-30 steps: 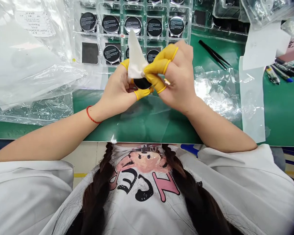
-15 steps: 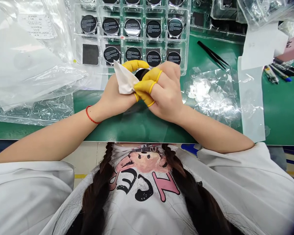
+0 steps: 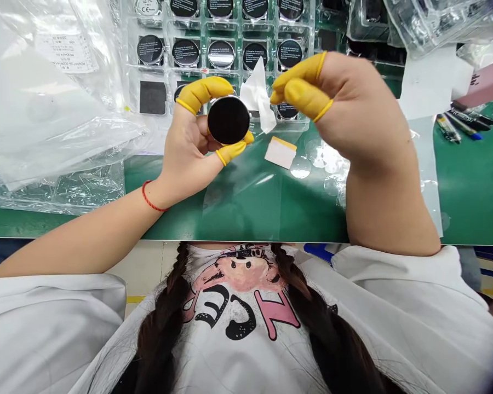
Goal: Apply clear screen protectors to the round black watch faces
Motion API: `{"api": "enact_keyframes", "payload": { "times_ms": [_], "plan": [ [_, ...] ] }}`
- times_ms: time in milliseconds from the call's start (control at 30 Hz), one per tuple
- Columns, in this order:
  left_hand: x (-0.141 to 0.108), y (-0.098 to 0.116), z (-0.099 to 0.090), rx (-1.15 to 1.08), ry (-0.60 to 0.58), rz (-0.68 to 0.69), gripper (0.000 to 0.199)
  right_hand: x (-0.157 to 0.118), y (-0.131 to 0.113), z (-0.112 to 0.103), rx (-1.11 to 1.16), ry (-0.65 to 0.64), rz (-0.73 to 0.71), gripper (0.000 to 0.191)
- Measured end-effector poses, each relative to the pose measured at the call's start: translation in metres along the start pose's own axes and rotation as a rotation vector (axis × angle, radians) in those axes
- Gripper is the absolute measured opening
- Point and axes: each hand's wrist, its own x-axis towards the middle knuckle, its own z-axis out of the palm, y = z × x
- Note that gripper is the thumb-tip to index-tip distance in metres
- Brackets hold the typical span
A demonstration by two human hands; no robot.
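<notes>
My left hand (image 3: 197, 126), in yellow finger cots, grips a round watch head (image 3: 229, 119) by its rim. Its glossy black face is turned up toward me. To the right, my right hand (image 3: 332, 104) is raised with bent fingers, also in yellow cots. A white wiping cloth (image 3: 258, 93) hangs at those fingertips, seemingly pinched along its right edge; the exact contact is partly hidden. Behind both hands lies a clear plastic tray (image 3: 238, 73) of round watch heads with white printed text on black covers.
A small white block with an orange edge (image 3: 280, 153) lies below the cloth, near clear round films (image 3: 301, 167). Plastic bags (image 3: 57, 180) cover the left side. Pens (image 3: 462, 123), a pink box (image 3: 488, 82) and more clear trays (image 3: 419, 27) are at right.
My right hand has moved right and up, away from the watch head, with the cloth at its fingertips. The black face and the small white block are now uncovered.
</notes>
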Motion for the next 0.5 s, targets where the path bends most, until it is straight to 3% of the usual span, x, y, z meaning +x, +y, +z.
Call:
{"api": "enact_keyframes", "payload": {
  "times_ms": [67, 200, 500],
  "plan": [
    [0.000, 0.002, -0.001, 0.041, 0.010, -0.027, 0.060, -0.004, -0.007, 0.003, -0.011, -0.068, -0.006, 0.015],
    [-0.002, 0.004, -0.002, 0.094, -0.005, -0.060, 0.065, -0.008, -0.007, 0.017, -0.003, -0.084, -0.072, 0.026],
    [0.000, 0.002, -0.001, 0.054, 0.105, 0.006, 0.060, -0.006, -0.002, 0.025, 0.143, -0.090, 0.010, 0.022]
  ]
}}
